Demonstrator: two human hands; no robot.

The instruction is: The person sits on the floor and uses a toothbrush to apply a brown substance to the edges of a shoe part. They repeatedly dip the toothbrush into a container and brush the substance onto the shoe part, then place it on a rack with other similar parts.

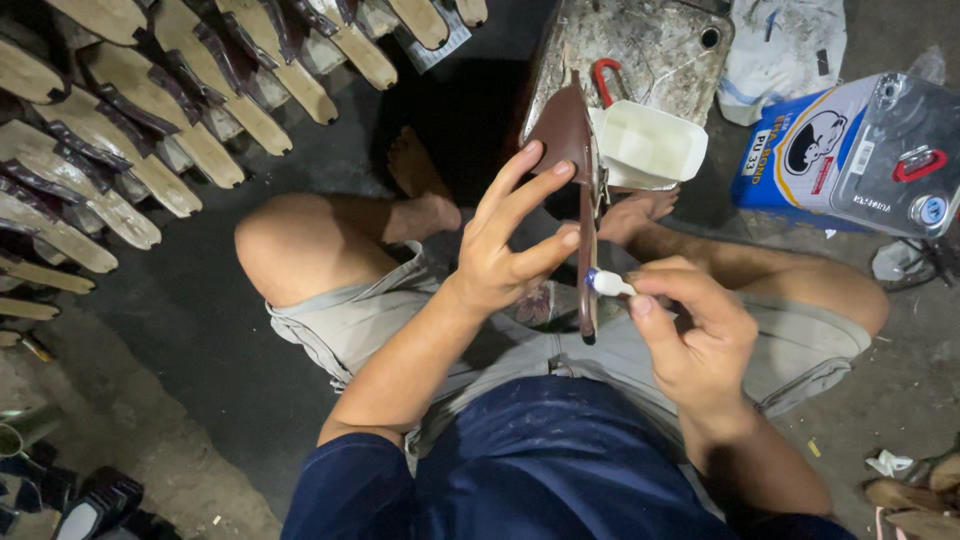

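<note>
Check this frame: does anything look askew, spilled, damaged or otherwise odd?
Little stands out. The metal tin under the white tub is crusted and stained with dried residue. The left hand holds the brown sandal piece; the right hand holds the small brush against its edge.

Brown sandal sole (572,140), white brush tip (606,283), blue-and-white adhesive can (800,150), navy shirt (540,470).

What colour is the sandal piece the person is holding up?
Dark brown. The sandal piece, held in the left hand, shows best in the head view.
</note>
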